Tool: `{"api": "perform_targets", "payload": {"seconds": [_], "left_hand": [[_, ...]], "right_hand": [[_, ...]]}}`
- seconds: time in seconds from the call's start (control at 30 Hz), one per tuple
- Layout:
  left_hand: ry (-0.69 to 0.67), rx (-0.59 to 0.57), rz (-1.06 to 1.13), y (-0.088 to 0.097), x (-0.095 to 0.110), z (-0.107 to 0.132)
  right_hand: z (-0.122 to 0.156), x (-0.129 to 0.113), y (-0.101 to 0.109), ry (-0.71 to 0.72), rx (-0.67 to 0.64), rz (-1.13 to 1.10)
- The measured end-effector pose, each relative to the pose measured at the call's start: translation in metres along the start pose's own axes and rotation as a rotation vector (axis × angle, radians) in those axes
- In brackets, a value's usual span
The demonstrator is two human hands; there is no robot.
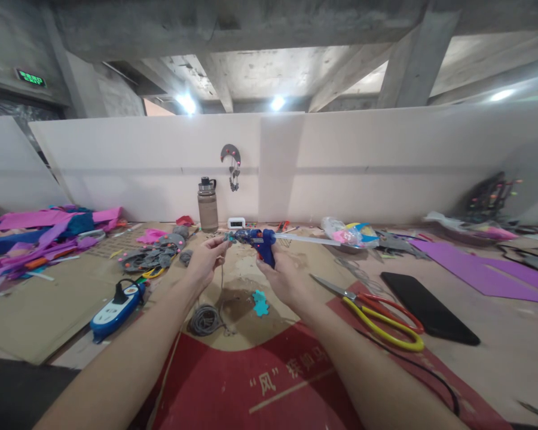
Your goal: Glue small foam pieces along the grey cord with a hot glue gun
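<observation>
My right hand [281, 272] is wrapped round the handle of a blue hot glue gun [263, 240]. A long translucent glue stick [307, 239] sticks out of its back end. The gun's nozzle points left, at the fingertips of my left hand [208, 260]. Those fingers pinch a small teal piece [230, 237], mostly hidden by fingers and nozzle. Grey cord [222, 286] hangs from near this hand to a coil [205, 320] on the board. Below the hands lies a turquoise cut-out with a jagged edge [260, 303].
Scissors with red and yellow handles [385, 316] and a black phone [428, 307] lie at right. A blue-white power strip [118, 310] is at left, near grey felt pieces [155, 254]. A bottle [207, 206] and small digital clock [236, 223] stand behind, before a white partition [161, 149].
</observation>
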State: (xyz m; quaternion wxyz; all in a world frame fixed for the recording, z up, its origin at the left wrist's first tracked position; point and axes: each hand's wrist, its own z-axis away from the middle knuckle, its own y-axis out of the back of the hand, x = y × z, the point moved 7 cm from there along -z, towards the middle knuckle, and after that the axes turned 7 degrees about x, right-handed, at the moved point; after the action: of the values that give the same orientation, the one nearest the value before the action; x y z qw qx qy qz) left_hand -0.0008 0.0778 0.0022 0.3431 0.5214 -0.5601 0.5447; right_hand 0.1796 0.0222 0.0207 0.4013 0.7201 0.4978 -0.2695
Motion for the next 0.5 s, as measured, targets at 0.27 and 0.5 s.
{"api": "perform_targets", "payload": {"seconds": [0.27, 0.5], "left_hand": [[0.031, -0.005, 0.033, 0.0018, -0.0031, -0.0030], [0.067, 0.014, 0.080, 0.0046, -0.0017, -0.0012]], "right_hand": [[-0.0003, 0.0019, 0.0011, 0.001, 0.011, 0.027], [-0.0009, 0.0038, 0.0031, -0.051, 0.018, -0.128]]}}
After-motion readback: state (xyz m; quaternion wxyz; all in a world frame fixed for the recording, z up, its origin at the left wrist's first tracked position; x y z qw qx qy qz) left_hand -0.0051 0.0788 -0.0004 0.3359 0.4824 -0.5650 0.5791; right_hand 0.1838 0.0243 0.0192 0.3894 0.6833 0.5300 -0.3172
